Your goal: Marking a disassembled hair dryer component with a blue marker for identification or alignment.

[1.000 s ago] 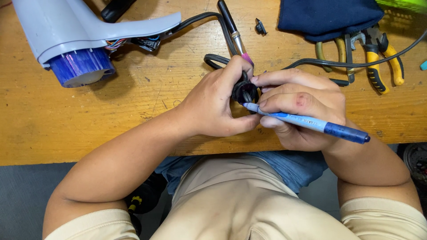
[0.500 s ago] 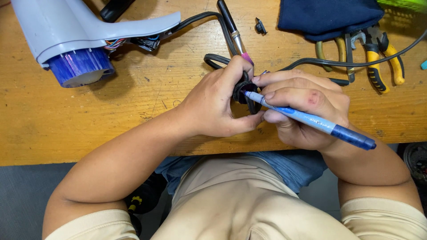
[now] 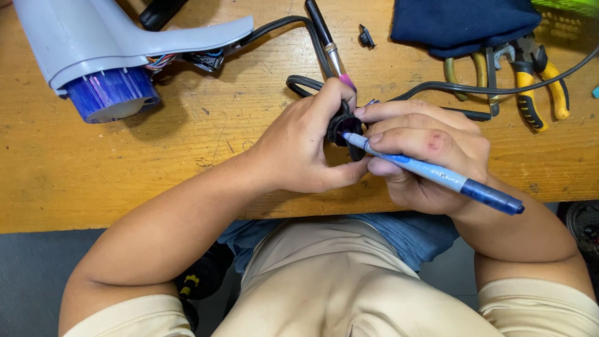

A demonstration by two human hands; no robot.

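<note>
Evidently light and rigid, the small black round part (image 3: 342, 128) sits pinched in the left hand (image 3: 306, 146) over the wooden bench (image 3: 125, 175), best gripped by its rim. Right hand (image 3: 424, 153) clasps a blue pen (image 3: 430, 171) against it. No labels are legible nearby.

Both bare forearms reach forward and angle inward until the hands meet. The left hand (image 3: 306, 146) is curled, its thumb and fingers pinched closed in a tight grip. The right hand (image 3: 424, 153) is closed too, fingers stacked and bent, knuckles up, fingertips touching the left hand's.
</note>
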